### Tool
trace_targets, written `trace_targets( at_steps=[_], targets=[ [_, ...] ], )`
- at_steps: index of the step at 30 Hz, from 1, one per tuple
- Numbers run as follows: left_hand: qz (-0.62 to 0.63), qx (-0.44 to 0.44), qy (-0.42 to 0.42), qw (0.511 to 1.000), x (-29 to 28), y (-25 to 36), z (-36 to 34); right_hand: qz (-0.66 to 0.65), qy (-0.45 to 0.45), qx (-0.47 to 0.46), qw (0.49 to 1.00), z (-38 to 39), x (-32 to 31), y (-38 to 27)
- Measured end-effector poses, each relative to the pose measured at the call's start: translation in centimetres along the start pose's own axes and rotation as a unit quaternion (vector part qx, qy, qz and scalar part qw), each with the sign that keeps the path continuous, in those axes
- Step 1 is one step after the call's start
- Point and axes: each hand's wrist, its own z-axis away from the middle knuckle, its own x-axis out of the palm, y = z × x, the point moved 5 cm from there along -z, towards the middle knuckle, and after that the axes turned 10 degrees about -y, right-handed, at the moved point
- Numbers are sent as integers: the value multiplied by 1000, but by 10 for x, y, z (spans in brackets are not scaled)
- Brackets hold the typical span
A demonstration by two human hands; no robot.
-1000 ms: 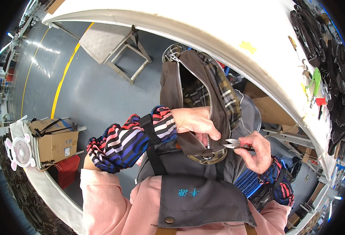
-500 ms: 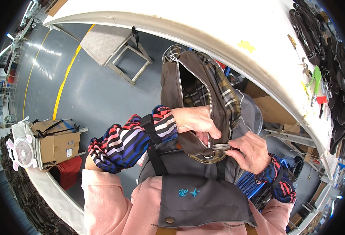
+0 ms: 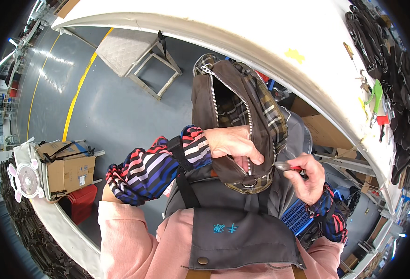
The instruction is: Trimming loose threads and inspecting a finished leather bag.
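A dark brown bag (image 3: 223, 76) with plaid lining and an unzipped silver zipper lies across my lap. My left hand (image 3: 236, 144) grips its near end, some fingers inside the opening and hidden there, the thumb side lying over the zipper. A metal ring sits at the zipper's near end. Just right of that end, my right hand (image 3: 307, 179) holds small thread snips (image 3: 284, 166) with a metal tip and a bit of red; most of them is hidden by the fingers. The tip is close to the bag's right edge.
A white table (image 3: 242, 21) curves ahead, with a green-handled tool (image 3: 376, 95) and dark bags (image 3: 365, 44) on its right. A padded stool (image 3: 126, 51) stands at far left. Cardboard box (image 3: 72, 172), small fan (image 3: 27, 181) and red bin (image 3: 82, 204) are at left; a blue basket (image 3: 295, 218) at right.
My right hand has drawn back right from the zipper's end and turned, so the snips' tip now points left beside the bag. My left hand and the bag have hardly moved.
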Motion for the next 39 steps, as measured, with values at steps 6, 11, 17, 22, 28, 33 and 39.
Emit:
trace_targets(
  at_steps=[6, 11, 17, 22, 28, 33, 39],
  targets=[
    [80, 69, 58, 993, -1, 10, 12, -132, 75, 125, 980, 21, 4, 20],
    [73, 173, 163, 969, 0, 24, 28, -312, 153, 95, 933, 9, 14, 8],
    [83, 300, 111, 944, 10, 27, 29, -250, 210, 141, 934, -4, 35, 26],
    [71, 230, 116, 964, 2, 10, 27, -275, 233, 117, 925, -16, 37, 37],
    [122, 317, 139, 930, 7, 20, 20, -295, 237, 108, 919, -28, 36, 50],
    [95, 358, 171, 913, 12, 29, 34, -359, 322, 98, 870, -19, 22, 37],
    [66, 420, 197, 883, 16, 45, 54, -298, 301, 29, 905, -48, -1, 15]
  ],
)
